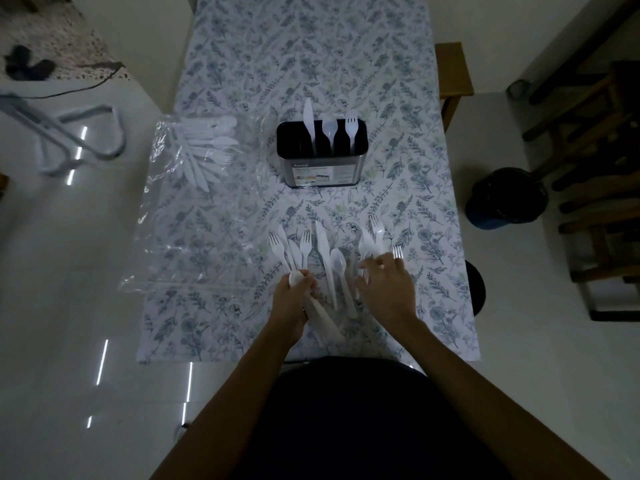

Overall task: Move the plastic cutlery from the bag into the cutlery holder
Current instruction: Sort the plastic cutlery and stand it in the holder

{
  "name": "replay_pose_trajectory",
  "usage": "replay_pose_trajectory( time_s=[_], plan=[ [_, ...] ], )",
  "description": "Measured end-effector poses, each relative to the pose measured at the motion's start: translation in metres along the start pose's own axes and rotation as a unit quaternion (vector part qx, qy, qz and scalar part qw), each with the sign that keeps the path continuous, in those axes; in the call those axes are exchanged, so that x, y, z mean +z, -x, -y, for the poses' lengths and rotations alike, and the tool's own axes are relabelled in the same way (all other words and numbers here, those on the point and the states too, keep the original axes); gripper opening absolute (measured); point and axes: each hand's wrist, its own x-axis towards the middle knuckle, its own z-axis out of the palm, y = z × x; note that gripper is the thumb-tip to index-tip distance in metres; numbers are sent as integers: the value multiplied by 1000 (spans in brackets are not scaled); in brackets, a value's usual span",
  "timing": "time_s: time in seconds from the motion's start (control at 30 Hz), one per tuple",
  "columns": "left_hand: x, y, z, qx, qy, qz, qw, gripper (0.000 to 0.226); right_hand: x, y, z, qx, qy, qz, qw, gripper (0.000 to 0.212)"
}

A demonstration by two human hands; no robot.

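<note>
Left hand [294,299] grips cutlery [322,317]; right hand [384,285] pinches spoons [372,242]. Holder [322,161] label unreadable.

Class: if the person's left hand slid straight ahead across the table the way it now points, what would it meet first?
Probably the loose forks fanned out just beyond the left hand, well before the cutlery holder farther on; depth is hard to judge.
</note>
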Motion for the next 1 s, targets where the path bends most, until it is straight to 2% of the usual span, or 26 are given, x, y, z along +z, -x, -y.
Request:
replay_pose_trajectory(
  time_s=[0.1,0.17,0.27,0.4,0.47,0.57,0.63,0.8,0.9,1.0],
  plan=[
    [0,0,0,6,-5,-2,1000,13,8,-2,23,-27,-42,88,995,37],
    [-2,-1,0,2,-1,-4,1000,11,13,-4,28,-17,-55,107,993,35],
    [-4,1,-3,-8,16,6,1000,5,11,-4,26,23,-95,107,989,27],
    [-6,1,1,0,-16,15,1000,14,-7,7,22,68,-184,90,976,17],
    [-3,1,0,10,-27,32,999,23,-17,17,24,54,-240,91,965,14],
    [6,3,-1,16,-6,62,998,28,-26,31,32,9,-315,141,939,19],
    [12,1,3,31,-24,55,998,34,-27,35,36,-11,-318,148,937,19],
    [21,3,9,52,-31,29,998,31,-23,34,31,-39,-321,138,936,19],
    [21,1,6,59,-18,26,998,22,-24,33,32,-25,-341,126,931,21],
    [23,1,1,37,31,45,998,32,-27,30,35,-13,-347,109,931,23]
  ],
)
